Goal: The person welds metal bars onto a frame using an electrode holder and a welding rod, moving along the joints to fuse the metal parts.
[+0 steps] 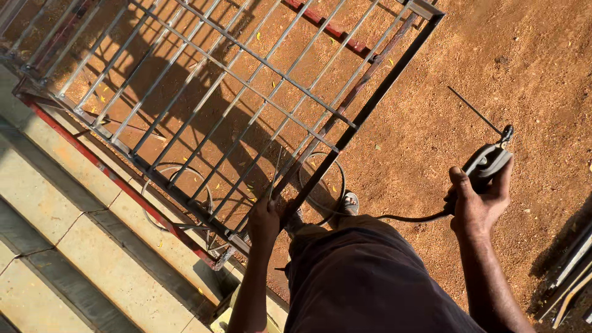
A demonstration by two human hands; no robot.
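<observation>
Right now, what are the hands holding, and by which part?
The right hand grips a black welding electrode holder by its handle. The left hand holds a thin metal rod by its lower end, against the grey barred metal frame.

Red-brown dirt ground (468, 68) carries everything here. A metal grille (234, 105) of pale bars in a dark frame rests on it, one edge against the concrete steps (68, 246) to its left. Wire hoops (179, 191) lie on the dirt under the grille's lower edge. Small yellow leaves (102, 97) are scattered beneath it. A sandalled foot (350, 202) stands just beside the grille's lower corner. Metal bars (570, 271) lie well to the grille's right.
</observation>
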